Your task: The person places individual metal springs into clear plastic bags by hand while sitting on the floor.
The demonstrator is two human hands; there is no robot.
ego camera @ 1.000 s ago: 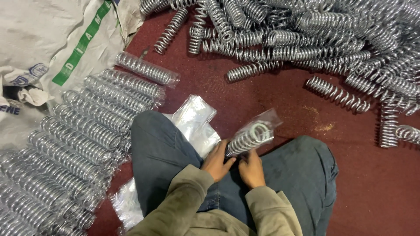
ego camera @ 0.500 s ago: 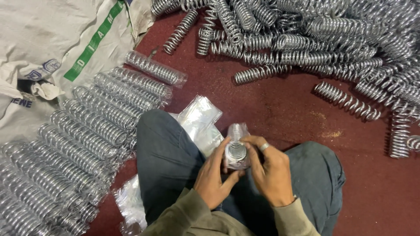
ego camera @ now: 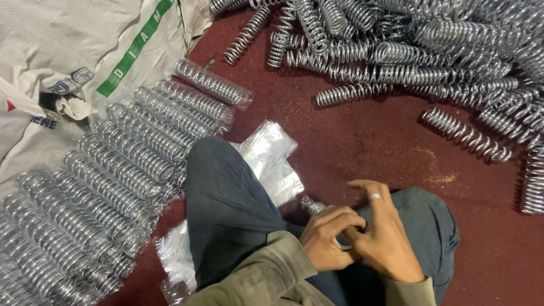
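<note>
My left hand [ego camera: 327, 235] and my right hand [ego camera: 381, 235] are closed together over my lap on a metal coil spring in a clear plastic sleeve [ego camera: 313, 206]. Only the spring's upper end pokes out above my left fingers; the rest is hidden by both hands. A ring sits on a finger of my right hand. I sit cross-legged on a dark red floor [ego camera: 368, 141], knees in dark trousers to either side.
Rows of bagged springs [ego camera: 130, 170] lie at my left on a white woven sack [ego camera: 68, 51]. A heap of loose bare springs [ego camera: 408, 51] fills the far right. Empty clear sleeves [ego camera: 269, 150] lie by my left knee.
The bagged spring was held up with its end toward the camera; now both hands have lowered it to my lap and closed around it, hiding most of it.
</note>
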